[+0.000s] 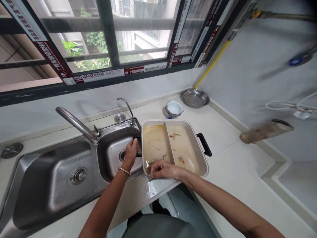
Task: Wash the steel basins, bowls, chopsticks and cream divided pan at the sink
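Note:
A cream, two-part pan (169, 138) with black handles stands on the counter beside the right sink basin. Both of its compartments hold food scraps, and the left one has yellowish liquid in it. My left hand (132, 151), with a bracelet at the wrist, is closed round the pan's left black handle over the basin. At the pan's near left corner, my right hand (163, 170) has its fingers curled together around something greyish, mostly hidden, that I cannot make out. Water lies on the counter just below that corner.
A double steel sink (49, 185) with a tall faucet (76, 124) and a thin curved tap (127, 105) is at the left. Behind the pan are stacked bowls (174, 109) and a steel basin (196, 98). A window (111, 71) is above.

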Demonstrator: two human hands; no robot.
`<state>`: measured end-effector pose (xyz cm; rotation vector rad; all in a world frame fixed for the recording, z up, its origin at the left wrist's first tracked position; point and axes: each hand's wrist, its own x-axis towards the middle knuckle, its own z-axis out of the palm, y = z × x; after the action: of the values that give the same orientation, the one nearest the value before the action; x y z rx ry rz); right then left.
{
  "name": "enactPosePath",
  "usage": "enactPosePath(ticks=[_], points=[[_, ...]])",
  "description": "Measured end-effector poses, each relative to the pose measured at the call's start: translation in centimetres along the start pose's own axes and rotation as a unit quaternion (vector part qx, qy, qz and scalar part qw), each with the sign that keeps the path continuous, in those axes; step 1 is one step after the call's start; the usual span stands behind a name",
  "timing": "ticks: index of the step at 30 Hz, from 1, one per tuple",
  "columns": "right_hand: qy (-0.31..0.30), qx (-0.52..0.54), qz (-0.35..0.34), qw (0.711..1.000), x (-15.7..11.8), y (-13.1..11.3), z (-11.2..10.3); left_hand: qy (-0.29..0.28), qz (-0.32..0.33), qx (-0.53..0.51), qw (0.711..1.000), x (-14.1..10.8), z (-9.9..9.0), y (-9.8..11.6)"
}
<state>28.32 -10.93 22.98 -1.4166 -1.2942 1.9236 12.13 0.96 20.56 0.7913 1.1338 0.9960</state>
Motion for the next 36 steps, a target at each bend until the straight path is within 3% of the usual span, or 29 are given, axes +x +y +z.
enactPosePath(ticks=[8,17,20,23,26,28,32,36], points=[[-0.020,-0.043,0.008,0.999,-0.6,-0.6,-0.5,-0.002,0.010,0.011,1.000,0.2,0.1,-0.2],[-0.146,-0.173,0.031,0.974,-0.9,-1.6,-4.6,-0.011,0.010,0.009,1.000,0.3,0.0,-0.2],[-0.126,-0.355,0.014,0.926,-1.1,-2.2,-5.5,-0.014,0.009,0.008,1.000,0.3,0.0,-0.2],[-0.010,-0.532,-0.039,0.846,-1.0,-2.3,-4.8,-0.014,0.006,0.000,1.000,0.2,0.1,0.0],[0.094,-0.598,-0.077,0.792,-0.2,-2.0,-3.0,-0.015,0.007,0.011,1.000,0.1,0.1,0.1],[0.133,-0.629,-0.068,0.763,0.5,-2.0,-2.0,-0.013,0.013,0.027,0.999,0.0,0.1,0.2],[0.086,-0.598,-0.042,0.796,0.9,-3.0,-2.7,-0.009,0.017,0.034,0.999,0.0,0.0,0.3],[0.040,-0.488,-0.156,0.858,-1.8,-4.7,-6.0,-0.010,0.016,0.033,0.999,0.0,0.1,0.2]])
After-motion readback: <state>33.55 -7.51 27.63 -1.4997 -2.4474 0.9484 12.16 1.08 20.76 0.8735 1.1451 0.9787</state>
